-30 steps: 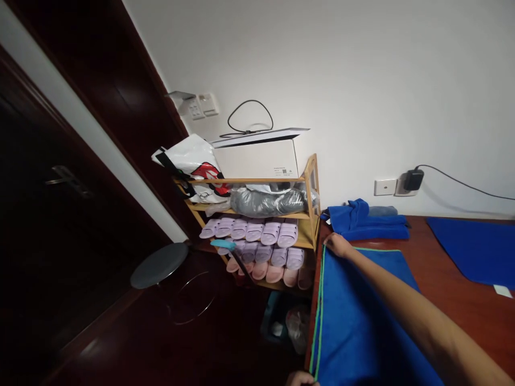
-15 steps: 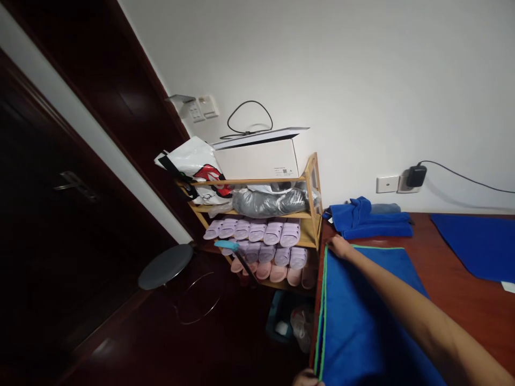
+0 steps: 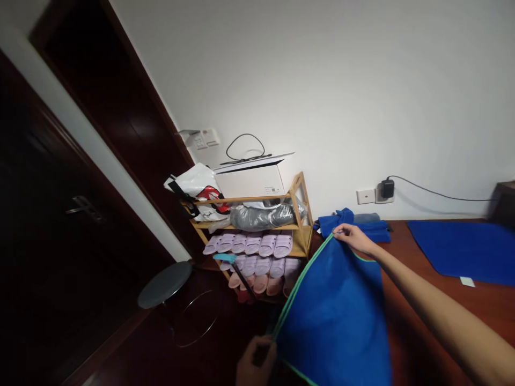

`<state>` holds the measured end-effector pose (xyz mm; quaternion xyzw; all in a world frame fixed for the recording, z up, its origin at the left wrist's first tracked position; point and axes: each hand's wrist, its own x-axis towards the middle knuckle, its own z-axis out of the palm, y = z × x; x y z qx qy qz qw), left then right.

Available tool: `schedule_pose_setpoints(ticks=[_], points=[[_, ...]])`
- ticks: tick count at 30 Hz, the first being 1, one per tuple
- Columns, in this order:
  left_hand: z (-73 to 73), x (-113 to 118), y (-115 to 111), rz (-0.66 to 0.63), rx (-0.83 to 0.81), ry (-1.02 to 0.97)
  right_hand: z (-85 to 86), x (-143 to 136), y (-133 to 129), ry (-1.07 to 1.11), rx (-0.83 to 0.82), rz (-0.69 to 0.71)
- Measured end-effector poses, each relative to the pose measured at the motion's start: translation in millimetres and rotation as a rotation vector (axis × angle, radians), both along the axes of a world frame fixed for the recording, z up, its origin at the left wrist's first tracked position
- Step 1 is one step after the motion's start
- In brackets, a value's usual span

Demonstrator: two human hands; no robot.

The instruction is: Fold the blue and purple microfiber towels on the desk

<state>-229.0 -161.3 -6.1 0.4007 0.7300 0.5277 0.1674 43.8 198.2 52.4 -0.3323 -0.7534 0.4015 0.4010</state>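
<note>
A blue towel (image 3: 333, 305) with bright green edging hangs raised between my two hands, its edge stretched slantwise. My right hand (image 3: 354, 238) pinches the far corner, thumb and fingers pressed together. At the near corner, low in view, my left hand (image 3: 256, 360) closes on the green edge; it is dim and slightly blurred. The edge shows more than one green line, so the towel looks doubled. Behind my right hand lies a heap of folded blue cloths (image 3: 372, 230). A flat blue cloth (image 3: 462, 249) with a white tag lies farther right on the table.
The reddish-brown wooden table (image 3: 426, 305) meets the wall, near a plugged-in black adapter (image 3: 387, 188). Left of it stands a wooden rack (image 3: 301, 236) with purple and pink slippers, a white box (image 3: 253, 182) and a bag. A round stool (image 3: 164, 284) stands by the dark door.
Both hands have lifted the towel's green edge off the table, and it now slants up to the left. My left hand has come further into view. The camera view has shifted.
</note>
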Motion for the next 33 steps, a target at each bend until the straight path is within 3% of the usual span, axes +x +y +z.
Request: schedule_pose_setpoints(ticks=[5,9,14,18,22,26,30,33], points=[[77.7,-29,25,-0.064,0.19,0.125,60.8,88,-45,0.224,0.04,-0.081],[137.5,-29,46,-0.177,0.272,0.225,98.1,154,-92,0.257,0.154,-0.17],[207.3,-7,73,-0.361,0.27,0.327,125.3,220,-139,0.217,0.278,-0.33],[247.1,13,87,-0.574,0.142,0.404,135.0,259,-167,0.209,0.311,-0.427],[267.7,27,93,-0.704,0.075,0.313,137.2,288,-195,0.199,0.333,-0.457],[272.7,36,100,-0.737,0.124,0.183,134.9,312,-220,0.181,0.37,-0.481],[260.8,43,122,-0.766,0.204,0.09,124.5,323,-225,0.172,0.306,-0.517],[233.7,49,157,-0.764,0.16,0.128,104.6,319,-195,0.184,0.171,-0.548]])
